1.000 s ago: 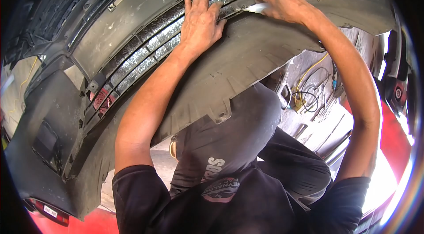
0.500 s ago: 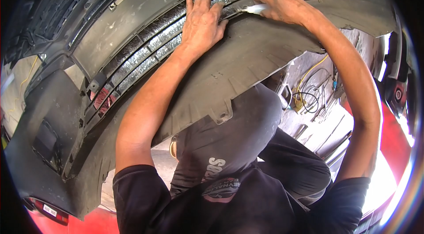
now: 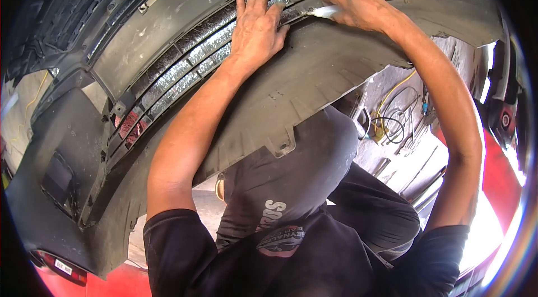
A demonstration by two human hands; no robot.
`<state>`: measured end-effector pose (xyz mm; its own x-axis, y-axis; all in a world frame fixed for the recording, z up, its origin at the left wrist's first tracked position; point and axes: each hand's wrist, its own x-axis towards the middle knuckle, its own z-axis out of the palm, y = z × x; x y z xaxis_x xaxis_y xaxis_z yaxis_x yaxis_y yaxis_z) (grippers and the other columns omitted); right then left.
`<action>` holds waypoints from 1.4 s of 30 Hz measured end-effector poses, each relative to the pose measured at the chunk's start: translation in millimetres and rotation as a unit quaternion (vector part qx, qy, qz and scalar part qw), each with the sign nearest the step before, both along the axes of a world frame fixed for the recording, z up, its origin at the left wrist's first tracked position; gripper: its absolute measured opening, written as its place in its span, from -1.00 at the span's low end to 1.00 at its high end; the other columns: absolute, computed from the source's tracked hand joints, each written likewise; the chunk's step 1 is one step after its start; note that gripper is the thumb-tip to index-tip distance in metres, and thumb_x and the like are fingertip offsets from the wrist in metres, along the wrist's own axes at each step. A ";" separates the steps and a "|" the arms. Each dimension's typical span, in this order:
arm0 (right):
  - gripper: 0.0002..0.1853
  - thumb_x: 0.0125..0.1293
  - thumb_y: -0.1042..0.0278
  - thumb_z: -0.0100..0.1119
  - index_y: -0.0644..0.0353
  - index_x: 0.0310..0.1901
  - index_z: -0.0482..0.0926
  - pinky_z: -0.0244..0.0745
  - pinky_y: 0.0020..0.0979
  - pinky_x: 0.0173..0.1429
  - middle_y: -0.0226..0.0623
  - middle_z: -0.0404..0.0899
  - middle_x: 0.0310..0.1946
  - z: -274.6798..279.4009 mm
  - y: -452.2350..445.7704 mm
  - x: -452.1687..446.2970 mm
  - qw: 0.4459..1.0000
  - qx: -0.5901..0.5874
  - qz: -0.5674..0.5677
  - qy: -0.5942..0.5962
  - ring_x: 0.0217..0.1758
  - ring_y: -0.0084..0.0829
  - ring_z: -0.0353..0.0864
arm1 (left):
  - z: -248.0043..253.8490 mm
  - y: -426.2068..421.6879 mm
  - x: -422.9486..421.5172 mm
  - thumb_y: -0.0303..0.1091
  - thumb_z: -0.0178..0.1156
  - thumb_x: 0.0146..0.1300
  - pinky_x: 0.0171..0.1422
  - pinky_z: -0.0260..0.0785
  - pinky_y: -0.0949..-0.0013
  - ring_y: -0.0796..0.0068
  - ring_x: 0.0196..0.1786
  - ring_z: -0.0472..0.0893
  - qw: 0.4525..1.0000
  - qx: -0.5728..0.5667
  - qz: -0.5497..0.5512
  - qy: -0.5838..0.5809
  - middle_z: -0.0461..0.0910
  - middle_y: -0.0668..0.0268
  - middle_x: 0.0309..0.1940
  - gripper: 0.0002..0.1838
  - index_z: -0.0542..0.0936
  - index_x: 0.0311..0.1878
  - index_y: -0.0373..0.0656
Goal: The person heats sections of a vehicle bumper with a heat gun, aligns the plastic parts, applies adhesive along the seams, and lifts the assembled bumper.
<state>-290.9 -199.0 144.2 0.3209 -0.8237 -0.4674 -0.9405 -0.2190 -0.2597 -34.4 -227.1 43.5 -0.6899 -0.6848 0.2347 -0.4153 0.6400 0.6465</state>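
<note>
A large dark grey plastic car bumper cover arches over my lap, its ribbed inner side towards me. Across it runs a slatted grille with shiny silver material showing between the bars. My left hand rests on the bars, fingers stretched and spread, gripping nothing. To its right, my right hand is closed around a small whitish, translucent object, perhaps a glue bottle. The object's narrow end points left at the lower grille bar, seemingly touching it. My fingers cover the rest of the object.
Yellow and black cables lie on the floor to the right, by a blue connector. The bumper's tabbed lower edge sits above my knee. Red bodywork shows at right and lower left. More dark car parts fill the upper left.
</note>
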 end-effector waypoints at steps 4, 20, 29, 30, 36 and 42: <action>-0.57 0.10 0.50 0.39 0.42 0.03 0.58 0.59 -0.03 0.14 0.15 0.69 -0.14 -3.0 1.8 -1.7 1.000 -0.010 0.004 0.003 0.03 0.18 0.66 | 0.4 0.3 0.0 -0.32 0.52 0.10 0.71 -0.07 -0.24 0.00 0.41 0.46 1.000 0.001 0.000 0.002 0.48 -0.01 0.32 -0.49 0.70 0.15 -0.23; -0.64 0.21 0.47 0.36 0.34 0.05 0.63 0.55 0.00 0.22 0.08 0.72 -0.12 1.5 1.4 3.5 1.000 0.018 -0.016 0.016 0.10 0.10 0.67 | 2.4 0.6 0.5 -0.32 0.51 0.10 0.71 -0.07 -0.25 0.00 0.41 0.45 1.000 0.002 -0.001 0.001 0.48 -0.02 0.33 -0.48 0.70 0.16 -0.23; -0.63 0.20 0.46 0.36 0.35 0.04 0.60 0.55 0.00 0.16 0.09 0.71 -0.15 -2.9 3.8 -2.5 1.000 0.005 -0.021 -0.009 0.04 0.13 0.67 | 1.1 0.6 0.5 -0.31 0.51 0.11 0.70 -0.07 -0.26 0.00 0.40 0.45 1.000 -0.004 -0.001 -0.003 0.48 0.01 0.32 -0.48 0.69 0.17 -0.23; -0.63 0.18 0.46 0.37 0.37 0.03 0.59 0.55 -0.01 0.12 0.12 0.69 -0.16 -2.0 4.7 -4.1 0.999 -0.008 -0.025 -0.019 0.02 0.16 0.66 | 0.7 0.5 0.5 -0.31 0.51 0.11 0.70 -0.07 -0.26 0.00 0.40 0.46 1.000 -0.005 -0.002 -0.002 0.48 0.02 0.32 -0.48 0.69 0.17 -0.23; -0.61 0.24 0.34 0.37 0.25 0.08 0.59 0.52 -0.10 0.02 0.00 0.70 -0.25 50.8 13.1 -15.0 0.981 -0.081 -0.164 -0.066 -0.11 0.02 0.66 | -1.3 2.2 -1.6 -0.31 0.51 0.09 0.66 -0.04 -0.36 -0.02 0.39 0.44 1.000 -0.010 -0.006 -0.010 0.44 0.01 0.31 -0.45 0.64 0.17 -0.24; -0.61 0.30 0.38 0.42 0.31 0.13 0.63 0.52 -0.42 0.24 -0.33 0.69 -0.03 112.8 103.5 -46.0 0.819 -0.273 -0.433 -0.261 0.06 -0.48 0.67 | 22.6 -9.1 8.8 -0.21 0.49 0.19 0.67 0.06 -0.21 -0.14 0.47 0.37 0.994 0.091 -0.022 0.057 0.41 -0.08 0.36 -0.29 0.49 0.38 -0.23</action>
<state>-336.9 -95.5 257.0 -0.4549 -0.8884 0.0617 -0.5976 0.2532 -0.7608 -25.6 -236.2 66.1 -0.6965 -0.6926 0.1876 -0.3074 0.5242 0.7942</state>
